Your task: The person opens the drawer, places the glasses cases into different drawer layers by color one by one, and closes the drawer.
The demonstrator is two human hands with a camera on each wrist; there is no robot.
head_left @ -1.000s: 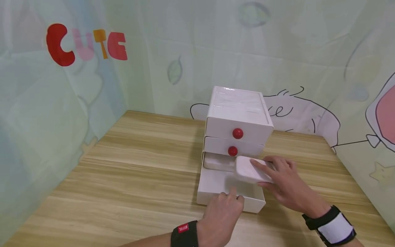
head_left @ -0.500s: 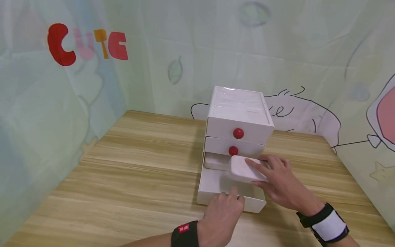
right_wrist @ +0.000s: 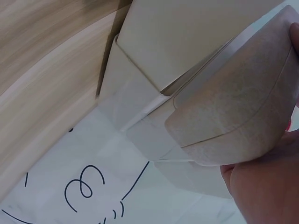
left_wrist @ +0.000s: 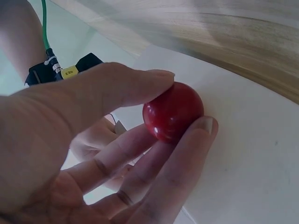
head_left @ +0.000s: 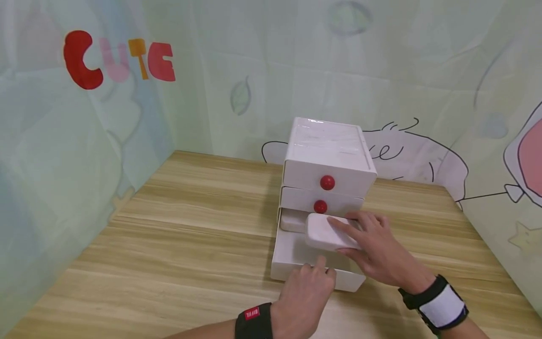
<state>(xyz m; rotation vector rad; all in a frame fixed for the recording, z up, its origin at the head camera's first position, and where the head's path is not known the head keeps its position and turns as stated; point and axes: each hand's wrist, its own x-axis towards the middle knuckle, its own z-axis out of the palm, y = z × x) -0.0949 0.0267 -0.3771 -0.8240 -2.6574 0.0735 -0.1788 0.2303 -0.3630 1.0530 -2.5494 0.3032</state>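
A small white cabinet stands on the table with its bottom drawer pulled out. In the left wrist view, my left hand pinches the drawer's red knob between thumb and fingers. Over the drawer, my right hand holds a white, rounded case by its right end, slightly tilted. In the right wrist view the case shows a marbled surface and a seam along its side. Another pale, rounded object lies at the back of the drawer, partly hidden behind the held case.
The two upper drawers, with red knobs, are closed. Wood-grain tabletop spreads to both sides of the cabinet. Printed cloth walls stand behind the table and at its sides.
My right hand has moved left with the case, further over the open drawer, covering more of the object at the back. The left hand and the drawer have stayed put.
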